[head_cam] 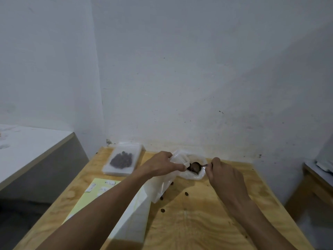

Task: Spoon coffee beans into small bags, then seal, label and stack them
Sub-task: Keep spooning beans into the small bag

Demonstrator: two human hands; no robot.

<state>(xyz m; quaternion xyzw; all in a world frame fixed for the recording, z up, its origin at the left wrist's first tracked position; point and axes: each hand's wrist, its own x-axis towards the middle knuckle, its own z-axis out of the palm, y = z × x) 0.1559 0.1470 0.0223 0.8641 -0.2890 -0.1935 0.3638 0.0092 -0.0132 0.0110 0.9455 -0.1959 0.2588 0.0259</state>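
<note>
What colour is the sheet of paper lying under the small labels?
Pale yellow sheet, white labels on it; seen in the head view.

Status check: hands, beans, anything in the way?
Left hand pinches bag open; right hand holds loaded spoon at its mouth. Loose beans scattered on table.

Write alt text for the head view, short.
A person's right hand holds a spoon of coffee beans over a large plastic bag that the left hand grips, on a wooden table. A filled small bag lies far left, stray beans nearby.
</note>
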